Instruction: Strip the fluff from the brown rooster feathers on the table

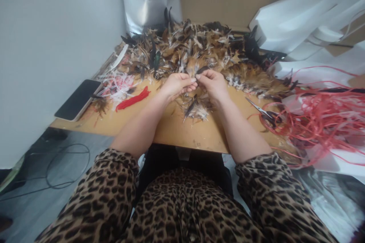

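My left hand and my right hand meet fingertip to fingertip just above the table. Thumb and finger of the left are pinched on the base of a small bunch of brown feathers. At the fingertips of my right hand, also pinched, a dark feather sticks up. The quill ends are hidden by the fingers. Behind both hands spreads a large heap of brown, black and white feathers. A few loose feathers lie below the hands, between my forearms.
Left on the table are a bundle of red thread, white and pink strips and a phone. Right are scissors, a row of bound feathers and tangled red cords. A silver bag stands behind.
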{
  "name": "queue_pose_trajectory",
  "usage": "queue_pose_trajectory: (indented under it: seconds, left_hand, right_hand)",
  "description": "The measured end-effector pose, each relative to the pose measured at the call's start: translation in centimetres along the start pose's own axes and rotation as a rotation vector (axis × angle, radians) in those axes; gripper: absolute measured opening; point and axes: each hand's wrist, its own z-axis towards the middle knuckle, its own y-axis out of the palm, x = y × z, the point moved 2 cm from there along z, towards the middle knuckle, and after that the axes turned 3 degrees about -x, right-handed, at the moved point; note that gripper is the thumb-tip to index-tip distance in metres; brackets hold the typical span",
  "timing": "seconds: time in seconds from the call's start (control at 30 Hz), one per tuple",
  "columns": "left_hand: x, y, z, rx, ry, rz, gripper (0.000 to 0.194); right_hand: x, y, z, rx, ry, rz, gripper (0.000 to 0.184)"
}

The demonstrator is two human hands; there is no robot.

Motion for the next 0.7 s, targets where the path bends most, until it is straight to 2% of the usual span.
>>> queue_pose_trajectory:
  seconds: [0.13, 0.27, 0.43, 0.53, 0.7]
  left_hand:
    - [0.6, -0.2, 0.1, 0.064, 0.051, -0.002, 0.015]
    - [1.4, -1.1, 0.3, 0.185, 0.126, -0.071, 0.018]
    - [1.7, -1.8, 0.6, 0.229, 0.159, -0.124, 0.018]
    - [1.7, -1.8, 0.6, 0.207, 0.172, -0.128, 0.018]
    - [1.6, -1.6, 0.5, 0.204, 0.157, -0.120, 0.019]
  right_hand:
    - [0.3, -0.2, 0.1, -0.002, 0.014, -0.037, 0.023]
    - [1.1, -0.6, 0.2, -0.045, -0.023, -0.302, 0.014]
    - [1.9, -0.4, 0.0, -0.240, -0.100, -0.686, 0.010]
    - [1.8, 0.1, -0.3, -0.370, -0.199, -0.914, 0.017]
    - [1.5, 0.5, -0.7, -0.474, -0.284, -1.087, 0.027]
